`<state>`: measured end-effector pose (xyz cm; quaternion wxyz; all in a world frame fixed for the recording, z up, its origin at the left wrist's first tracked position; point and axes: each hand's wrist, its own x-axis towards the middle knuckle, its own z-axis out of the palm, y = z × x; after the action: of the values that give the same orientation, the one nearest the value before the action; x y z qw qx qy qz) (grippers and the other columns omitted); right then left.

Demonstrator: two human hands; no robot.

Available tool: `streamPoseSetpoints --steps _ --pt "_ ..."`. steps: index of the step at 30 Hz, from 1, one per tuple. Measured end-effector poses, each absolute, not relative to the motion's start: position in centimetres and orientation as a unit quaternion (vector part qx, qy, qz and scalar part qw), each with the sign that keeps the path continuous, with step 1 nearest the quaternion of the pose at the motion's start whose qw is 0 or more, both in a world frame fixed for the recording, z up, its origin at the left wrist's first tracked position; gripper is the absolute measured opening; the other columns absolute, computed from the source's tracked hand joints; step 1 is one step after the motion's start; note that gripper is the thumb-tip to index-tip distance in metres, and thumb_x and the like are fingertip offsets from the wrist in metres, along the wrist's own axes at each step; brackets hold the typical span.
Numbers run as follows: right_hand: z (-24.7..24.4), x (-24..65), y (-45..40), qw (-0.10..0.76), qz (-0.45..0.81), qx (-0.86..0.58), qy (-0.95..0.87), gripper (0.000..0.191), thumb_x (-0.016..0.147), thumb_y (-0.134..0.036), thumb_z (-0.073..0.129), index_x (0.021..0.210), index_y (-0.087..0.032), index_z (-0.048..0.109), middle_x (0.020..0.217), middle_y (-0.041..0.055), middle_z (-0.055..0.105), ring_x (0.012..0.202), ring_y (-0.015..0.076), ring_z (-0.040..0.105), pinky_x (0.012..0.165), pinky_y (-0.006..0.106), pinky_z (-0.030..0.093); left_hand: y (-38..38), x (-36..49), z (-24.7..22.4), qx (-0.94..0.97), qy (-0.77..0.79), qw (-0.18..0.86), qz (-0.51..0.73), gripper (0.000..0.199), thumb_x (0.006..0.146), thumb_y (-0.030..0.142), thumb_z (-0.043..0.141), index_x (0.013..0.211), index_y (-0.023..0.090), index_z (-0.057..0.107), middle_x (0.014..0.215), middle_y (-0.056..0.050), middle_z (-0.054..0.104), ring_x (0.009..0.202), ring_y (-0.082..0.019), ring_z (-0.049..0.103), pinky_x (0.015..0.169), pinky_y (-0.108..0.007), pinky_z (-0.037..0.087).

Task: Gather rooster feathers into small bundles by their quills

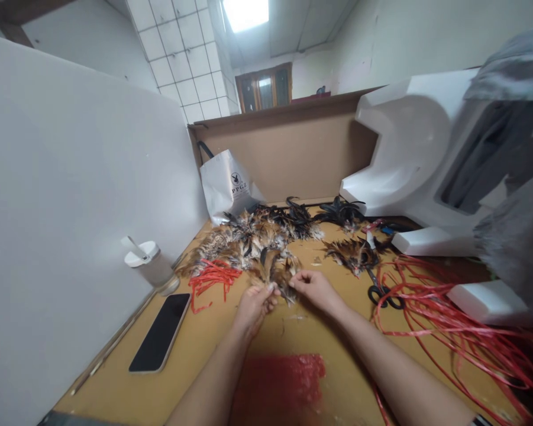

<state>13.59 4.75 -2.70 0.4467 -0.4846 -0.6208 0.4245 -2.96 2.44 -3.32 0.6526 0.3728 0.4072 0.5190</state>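
Head view: left hand [254, 306] and right hand [314, 288] fingers pinch a small bunch of brown-and-black feathers [280, 273] on the yellow tabletop [204, 361] — weightless, soft, easily crushed — best held by the quill ends

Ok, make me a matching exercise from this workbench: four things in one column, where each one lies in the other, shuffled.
Things:
1. phone
2. scissors
3. white bag
4. short red strips

Places:
A. standing at the back against the brown board
B. lying flat at the left, below the white cup
C. just left of the left hand, beside the feathers
D. right of the right hand, at the edge of the red cord

Pairs: 1-B, 2-D, 3-A, 4-C
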Motion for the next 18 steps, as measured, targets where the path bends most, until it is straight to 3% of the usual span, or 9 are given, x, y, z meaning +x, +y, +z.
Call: streamPoseSetpoints --steps 11,15,18 --pt "-2.0 12.5 2.4 0.25 0.157 -0.568 -0.768 0.007 0.064 -0.025 0.057 0.062 -0.018 0.06 0.06 0.0038 0.059 0.054 0.0126 0.048 0.049 0.023 0.024 2.6 -3.1 -3.3 0.329 0.405 0.663 0.537 0.025 0.06 0.026 0.068 0.077 0.009 0.06 0.066 -0.004 0.062 0.045 -0.004 0.049 0.042 -0.014 0.034" --pt "-2.2 12.6 2.6 0.253 0.165 -0.586 -0.751 0.012 0.066 -0.02 0.052 0.056 -0.018 0.057 0.055 0.0051 0.058 0.048 0.0125 0.046 0.047 0.024 0.023 2.5 -3.1 -3.2 0.325 0.409 0.662 0.537 0.026 0.06 0.026 0.068 0.077 0.009 0.06 0.065 -0.004 0.062 0.045 -0.004 0.049 0.041 -0.014 0.034" --pt "-2.7 13.0 3.4 0.299 0.255 -0.555 -0.733 0.011 0.064 -0.018 0.05 0.053 -0.017 0.053 0.051 0.0026 0.056 0.046 0.011 0.046 0.045 0.022 0.026 2.5 -3.0 -3.1 0.324 0.412 0.66 0.537 0.026 0.06 0.026 0.068 0.077 0.009 0.06 0.066 -0.004 0.062 0.045 -0.004 0.049 0.041 -0.014 0.034"
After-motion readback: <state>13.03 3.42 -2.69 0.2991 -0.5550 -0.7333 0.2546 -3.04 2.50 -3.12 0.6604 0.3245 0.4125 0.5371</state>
